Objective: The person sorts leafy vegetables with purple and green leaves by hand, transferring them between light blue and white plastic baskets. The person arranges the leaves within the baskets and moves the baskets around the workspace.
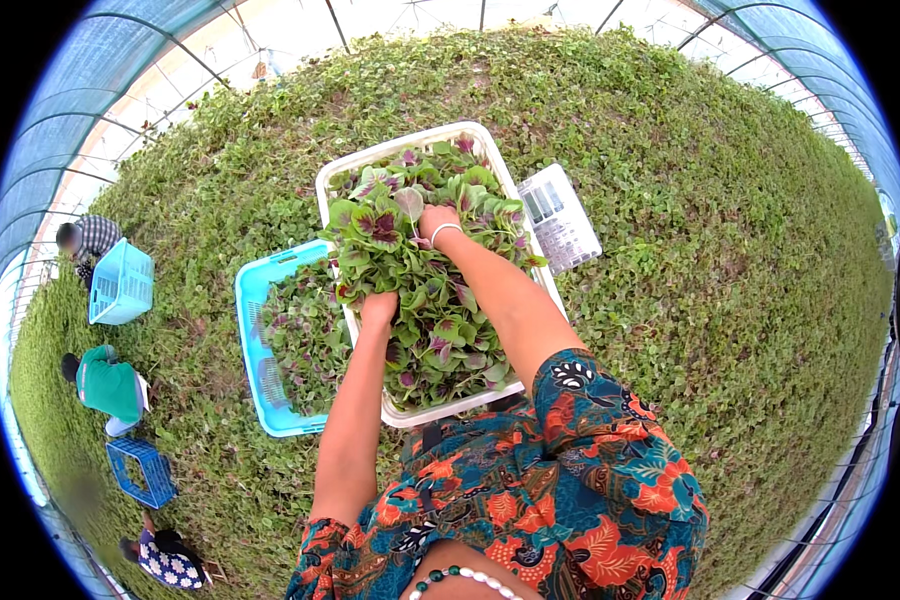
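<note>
A white plastic crate [412, 147] full of leafy amaranth greens [439, 300], green with purple centres, lies right in front of me. My left hand [379, 309] is at the crate's left side, its fingers hidden under a bunch of leaves. Further up, my right hand [439, 221], with a white bracelet at the wrist, reaches into the greens near the middle; its fingertips are covered by leaves. A digital scale [559, 217] with a display and keypad shows at the crate's right edge. Left of the crate, a light blue plastic basket [252, 352] holds more purple and green leaves.
Low leafy plants cover the ground all around. On the left are a person in a checked shirt [99, 234] by a light blue basket [124, 283], a person in green [110, 384], a dark blue crate [141, 472] and a person in a flowered top [166, 561].
</note>
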